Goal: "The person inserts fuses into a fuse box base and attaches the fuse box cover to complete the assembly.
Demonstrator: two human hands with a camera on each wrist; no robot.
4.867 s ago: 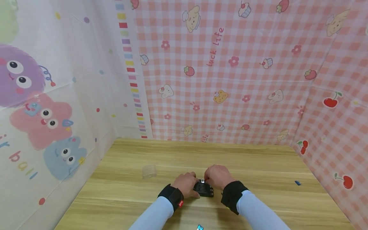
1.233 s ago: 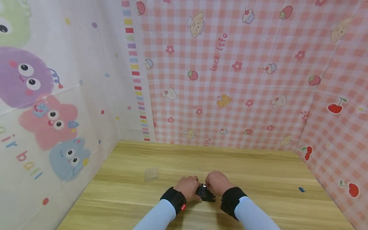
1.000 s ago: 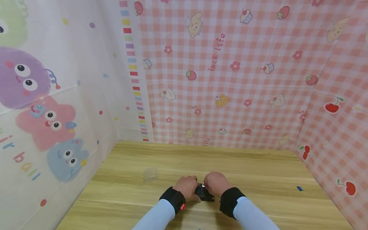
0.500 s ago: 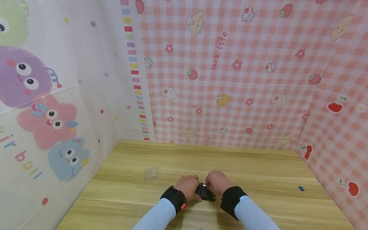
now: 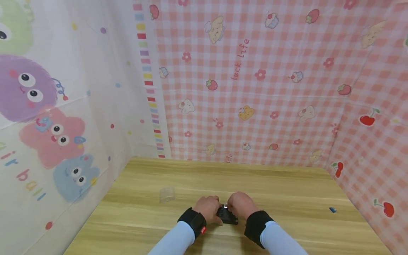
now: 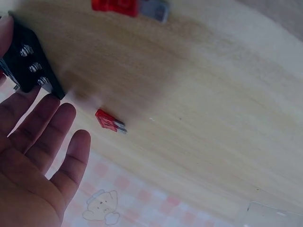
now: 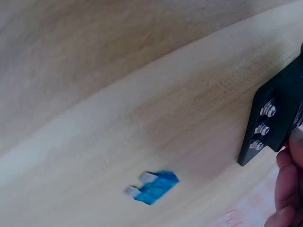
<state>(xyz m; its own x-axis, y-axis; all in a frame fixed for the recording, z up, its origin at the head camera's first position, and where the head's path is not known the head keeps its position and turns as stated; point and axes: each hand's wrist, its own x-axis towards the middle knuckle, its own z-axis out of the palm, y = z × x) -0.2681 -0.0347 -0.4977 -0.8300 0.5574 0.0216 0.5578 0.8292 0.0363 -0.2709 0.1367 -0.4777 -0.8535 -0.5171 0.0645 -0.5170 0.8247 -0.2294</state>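
A black fuse block (image 5: 230,219) with metal screw terminals lies on the table between both hands. My left hand (image 5: 207,208) grips its left end, thumb on the near side and fingers at the far side. In the left wrist view, the other fingers of the left hand (image 6: 45,146) stretch out close to the block (image 6: 28,61). My right hand (image 5: 243,204) has its fingers curled over the block's far right part. Its fingertips (image 7: 296,151) pinch at the block (image 7: 279,109), where a sliver of red shows; most of that piece is hidden.
Two red blade fuses (image 6: 108,121) lie on the wooden table left of the block. A blue blade fuse (image 5: 332,209) lies far to the right. A clear plastic cover (image 5: 167,194) rests at the left. Printed cloth walls (image 5: 248,88) close off the back and sides.
Since the oldest frame, my right hand has shifted slightly over the block, covering more of its right side. The left hand keeps its grip. A blue item at the bottom edge has left view.
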